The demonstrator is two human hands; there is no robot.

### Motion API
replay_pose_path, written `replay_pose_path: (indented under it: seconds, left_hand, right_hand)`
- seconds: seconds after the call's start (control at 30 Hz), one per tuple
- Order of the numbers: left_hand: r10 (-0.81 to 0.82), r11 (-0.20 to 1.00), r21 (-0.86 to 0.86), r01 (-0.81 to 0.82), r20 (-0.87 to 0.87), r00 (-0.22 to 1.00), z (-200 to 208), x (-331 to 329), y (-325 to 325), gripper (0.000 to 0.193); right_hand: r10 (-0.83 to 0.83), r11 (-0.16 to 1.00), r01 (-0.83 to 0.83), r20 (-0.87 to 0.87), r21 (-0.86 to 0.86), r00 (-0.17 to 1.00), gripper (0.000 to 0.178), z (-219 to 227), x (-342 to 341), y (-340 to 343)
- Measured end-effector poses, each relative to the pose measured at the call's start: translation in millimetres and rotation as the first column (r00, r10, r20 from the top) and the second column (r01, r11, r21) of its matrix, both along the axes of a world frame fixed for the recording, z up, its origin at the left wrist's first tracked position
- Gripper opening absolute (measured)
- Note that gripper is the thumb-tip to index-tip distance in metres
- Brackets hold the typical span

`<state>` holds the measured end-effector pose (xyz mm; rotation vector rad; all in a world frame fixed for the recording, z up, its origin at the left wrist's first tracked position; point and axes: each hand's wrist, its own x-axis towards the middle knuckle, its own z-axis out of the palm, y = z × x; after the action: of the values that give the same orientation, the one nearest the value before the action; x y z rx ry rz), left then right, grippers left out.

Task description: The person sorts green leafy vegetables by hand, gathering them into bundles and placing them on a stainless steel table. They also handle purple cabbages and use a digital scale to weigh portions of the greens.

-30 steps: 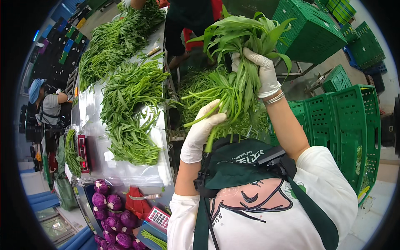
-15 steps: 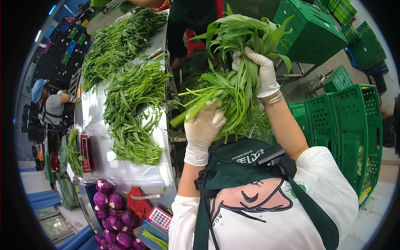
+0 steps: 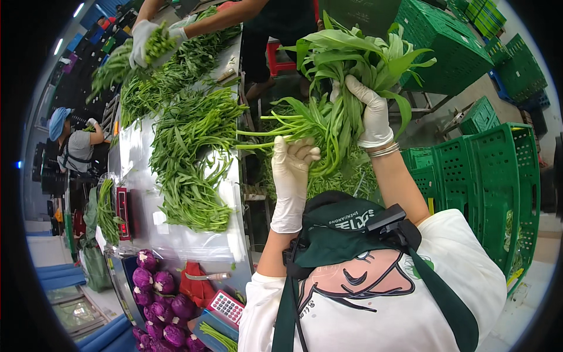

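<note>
My right hand [image 3: 373, 117], in a white glove, is closed around a bunch of water spinach [image 3: 353, 56] held up in front of me. Its broad leaves fan out above the fist, and its long stems hang down and point left. Just below those stems is my gloved left hand [image 3: 290, 182], palm up with the thumb apart from the loosely bent fingers and nothing gripped. Whether its fingertips touch the stems I cannot tell. Loose greens [image 3: 352, 179] lie beneath the bunch, partly hidden by my hands and the stems. More water spinach [image 3: 190, 141] is spread over the metal table [image 3: 138, 152] at left.
Across the table, a co-worker's gloved hands [image 3: 141, 44] hold greens. Purple cabbages [image 3: 164, 311], a knife [image 3: 208, 276] on red cloth [image 3: 193, 290] and a calculator [image 3: 226, 307] sit at the near left. Green crates [image 3: 481, 182] stand on the right. Farther left is another person [image 3: 76, 141].
My left hand has loosened from the stems and turned palm up. The bunch in my right hand has shifted slightly. A co-worker's hands have come in at upper left, lifting greens.
</note>
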<state>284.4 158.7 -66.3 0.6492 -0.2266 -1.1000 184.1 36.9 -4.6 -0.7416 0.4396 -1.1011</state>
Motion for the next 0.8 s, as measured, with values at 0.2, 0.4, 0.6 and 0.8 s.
replay_pose_path:
  seconds: [0.2, 0.4, 0.6, 0.8]
  left_hand:
    - [0.028, 1.000, -0.001, -0.028, 0.034, 0.999, -16.8, 3.8, 1.6, 0.022]
    - [0.008, 0.999, 0.033, -0.002, -0.203, 0.979, -27.6, 8.2, 9.1, 0.018]
    - [0.007, 0.978, -0.156, -0.138, -0.639, 0.769, -55.4, 50.7, 38.1, 0.020]
    - [-0.437, 0.707, 0.625, -0.330, 0.753, 0.492, -76.7, 66.6, 45.2, 0.044]
  right_hand:
    - [-0.054, 0.997, 0.053, -0.009, -0.061, 0.999, 0.019, -1.4, 1.0, 1.1]
    - [-0.040, 0.999, 0.041, 0.011, -0.010, 0.999, 0.023, -7.5, -2.8, -4.1]
    - [-0.038, 0.996, 0.021, 0.192, 0.091, 0.981, 0.025, -6.7, -35.0, -46.5]
    - [-0.104, 0.993, 0.098, 0.112, 0.060, 0.988, 0.025, -7.4, -40.2, -46.2]
